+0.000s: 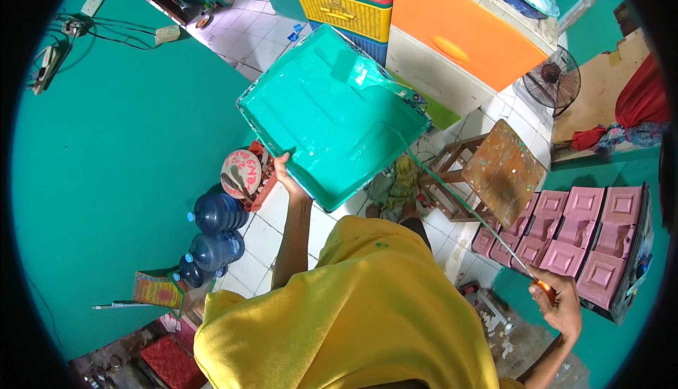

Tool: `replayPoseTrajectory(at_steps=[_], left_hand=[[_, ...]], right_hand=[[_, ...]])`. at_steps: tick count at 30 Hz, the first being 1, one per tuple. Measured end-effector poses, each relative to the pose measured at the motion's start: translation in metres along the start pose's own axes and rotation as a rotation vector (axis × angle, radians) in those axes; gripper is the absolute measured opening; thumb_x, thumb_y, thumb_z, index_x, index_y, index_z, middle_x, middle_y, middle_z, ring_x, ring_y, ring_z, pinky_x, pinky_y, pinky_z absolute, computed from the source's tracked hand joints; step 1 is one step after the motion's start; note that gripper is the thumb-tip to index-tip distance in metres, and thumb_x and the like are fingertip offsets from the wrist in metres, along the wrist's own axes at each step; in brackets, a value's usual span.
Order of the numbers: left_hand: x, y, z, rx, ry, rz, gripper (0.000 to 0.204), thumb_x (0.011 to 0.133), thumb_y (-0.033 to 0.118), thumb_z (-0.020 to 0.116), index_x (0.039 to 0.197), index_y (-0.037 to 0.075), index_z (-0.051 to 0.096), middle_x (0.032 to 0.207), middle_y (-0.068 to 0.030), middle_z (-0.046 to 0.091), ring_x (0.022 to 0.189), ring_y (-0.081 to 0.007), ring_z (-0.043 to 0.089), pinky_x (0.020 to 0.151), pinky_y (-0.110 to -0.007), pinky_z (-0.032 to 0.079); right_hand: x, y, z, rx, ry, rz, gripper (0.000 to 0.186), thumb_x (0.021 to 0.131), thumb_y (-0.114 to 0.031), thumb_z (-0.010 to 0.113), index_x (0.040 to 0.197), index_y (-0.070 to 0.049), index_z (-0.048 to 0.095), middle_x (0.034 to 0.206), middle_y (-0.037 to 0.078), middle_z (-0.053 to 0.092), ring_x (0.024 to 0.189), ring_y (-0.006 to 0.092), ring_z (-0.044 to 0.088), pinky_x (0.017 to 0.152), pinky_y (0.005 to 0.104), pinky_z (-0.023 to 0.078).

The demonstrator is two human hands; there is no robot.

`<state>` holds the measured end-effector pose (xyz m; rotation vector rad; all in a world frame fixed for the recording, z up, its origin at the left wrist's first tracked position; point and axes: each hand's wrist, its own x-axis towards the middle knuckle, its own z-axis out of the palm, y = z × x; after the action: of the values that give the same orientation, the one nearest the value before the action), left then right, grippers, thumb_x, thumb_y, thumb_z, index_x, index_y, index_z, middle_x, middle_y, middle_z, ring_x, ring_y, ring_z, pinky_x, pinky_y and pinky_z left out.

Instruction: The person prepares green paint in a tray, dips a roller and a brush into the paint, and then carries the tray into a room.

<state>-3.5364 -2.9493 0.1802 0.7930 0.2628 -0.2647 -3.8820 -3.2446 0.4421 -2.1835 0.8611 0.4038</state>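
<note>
From where I stand, the broad, rectangular paint tray, its inside coated in glossy teal (281, 71), is tipped up above the white-tiled floor (263, 255), in front of the person. The left hand (290, 181) has a closed grip on its near left edge. The right hand (558, 304), out to the side, is wrapped round a short orange handle (542, 289), and from it a long, thin, teal-smeared rod (487, 224) runs back into the tray. Whatever is on the rod's far end melts into the same colour; I can't tell its shape.

As for progress, teal clings across the whole tray bed, so I'd judge there is paint to work with, though how deep it lies I can't say. The big smooth teal wall (141, 156) on the left looks fully covered, right round the white sockets and black cables. Over on the right it's less finished: a tan, patchy stretch of wall (597, 103) behind the hanging red cloth (641, 96) carries no teal that I can see. Nearer, the paint-spattered wooden stool (503, 170) stands beside the pink-fronted drawer unit (579, 237).
</note>
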Motion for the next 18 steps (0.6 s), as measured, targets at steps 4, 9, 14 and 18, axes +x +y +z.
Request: replayPoseTrajectory(at_steps=[4, 9, 14, 18], left_hand=[[0.000, 0.002, 0.003, -0.001, 0.036, -0.006, 0.055, 0.068, 0.038, 0.051, 0.112, 0.005, 0.046, 0.103, -0.0131, 0.053, 0.094, -0.0283, 0.051, 0.081, -0.040, 0.042], [0.000, 0.002, 0.004, -0.009, 0.027, -0.027, 0.055, 0.068, 0.038, 0.051, 0.112, 0.005, 0.046, 0.103, -0.0132, 0.053, 0.093, -0.0281, 0.051, 0.081, -0.040, 0.042], [0.006, -0.001, 0.003, -0.037, -0.050, -0.090, 0.056, 0.068, 0.038, 0.050, 0.113, 0.005, 0.046, 0.102, -0.0132, 0.054, 0.092, -0.0281, 0.052, 0.081, -0.040, 0.042], [0.013, -0.008, -0.003, -0.049, -0.027, -0.067, 0.056, 0.069, 0.038, 0.049, 0.114, 0.005, 0.045, 0.102, -0.0137, 0.054, 0.093, -0.0288, 0.052, 0.082, -0.041, 0.042]], right_hand=[[0.018, 0.007, 0.012, 0.054, -0.064, 0.091, 0.030, 0.078, -0.008, 0.061, 0.108, -0.007, 0.060, 0.074, 0.008, 0.061, 0.064, 0.0072, 0.049, 0.059, 0.0218, 0.041], [0.057, 0.019, 0.055, 0.192, -0.043, -0.073, 0.030, 0.079, -0.005, 0.058, 0.109, -0.006, 0.059, 0.079, 0.010, 0.062, 0.070, 0.0103, 0.054, 0.064, 0.0246, 0.044], [0.106, -0.001, 0.086, 0.092, 0.092, -0.466, 0.032, 0.079, -0.002, 0.055, 0.112, -0.002, 0.055, 0.070, 0.011, 0.059, 0.054, 0.0126, 0.048, 0.053, 0.0269, 0.042], [0.130, -0.049, 0.098, 0.100, 0.030, -0.411, 0.034, 0.078, -0.007, 0.058, 0.112, -0.006, 0.055, 0.080, 0.017, 0.061, 0.064, 0.0223, 0.056, 0.062, 0.0328, 0.045]])
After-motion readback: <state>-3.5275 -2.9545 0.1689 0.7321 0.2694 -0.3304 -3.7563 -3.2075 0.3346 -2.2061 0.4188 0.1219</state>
